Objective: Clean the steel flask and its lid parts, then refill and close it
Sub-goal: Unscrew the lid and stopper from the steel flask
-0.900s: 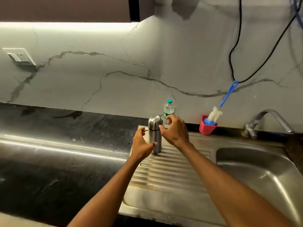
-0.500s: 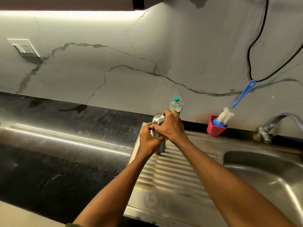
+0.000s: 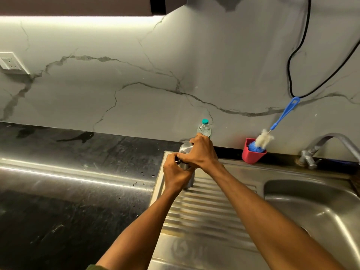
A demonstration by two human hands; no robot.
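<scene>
Both forearms reach in from the bottom edge over the ribbed drainboard (image 3: 204, 211). Left hand (image 3: 176, 172) wraps the flask (image 3: 186, 151) body, hiding most of it; flask stands upright at the drainboard's far left corner. Right hand (image 3: 202, 152) grips its cap from above. Behind, a water bottle (image 3: 204, 128), lower half hidden. Brush (image 3: 272, 131) leans in a red cup (image 3: 250, 155); tap (image 3: 319, 147) cut off at right.

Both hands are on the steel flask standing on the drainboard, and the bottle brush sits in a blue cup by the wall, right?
Not quite: the head view shows the cup holding the bottle brush is red, not blue. Left hand and right hand do grip the steel flask on the drainboard.
</scene>
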